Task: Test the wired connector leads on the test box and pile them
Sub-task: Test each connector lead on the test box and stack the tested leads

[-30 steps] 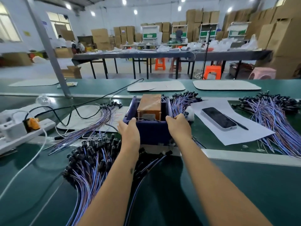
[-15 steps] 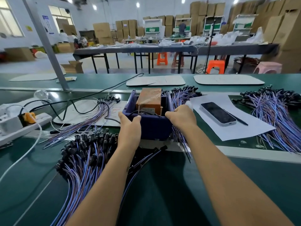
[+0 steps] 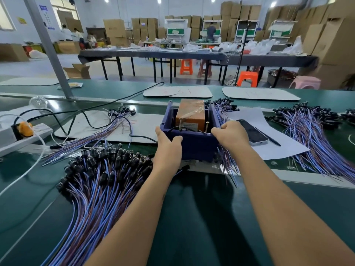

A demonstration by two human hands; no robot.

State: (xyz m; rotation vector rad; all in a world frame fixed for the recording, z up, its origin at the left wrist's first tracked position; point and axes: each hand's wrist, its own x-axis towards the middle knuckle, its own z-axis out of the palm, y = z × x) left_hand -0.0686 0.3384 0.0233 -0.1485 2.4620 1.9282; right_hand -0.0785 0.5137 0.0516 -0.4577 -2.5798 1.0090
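The blue test box (image 3: 194,146) stands mid-table with an orange block (image 3: 190,114) and two upright screws inside. My left hand (image 3: 168,148) grips its front left corner, thumb along the rim. At the front right corner, my right hand (image 3: 230,137) is closed around a small bunch of purple leads (image 3: 227,166) that hang down beside the box. A big pile of leads with black connectors (image 3: 99,179) lies at the near left. Another bundle (image 3: 222,108) sits behind the box on the right.
A phone (image 3: 253,131) and a pen (image 3: 270,139) rest on white paper (image 3: 278,150) right of the box. More leads (image 3: 311,129) spread at the far right, a thinner bundle (image 3: 103,131) at the left. A power strip (image 3: 23,135) and a slanted post (image 3: 48,47) stand left.
My right hand has slid from the box's front rim to its right corner, and leads now trail below it. My left hand stays at the left corner. My head has tilted up a little.
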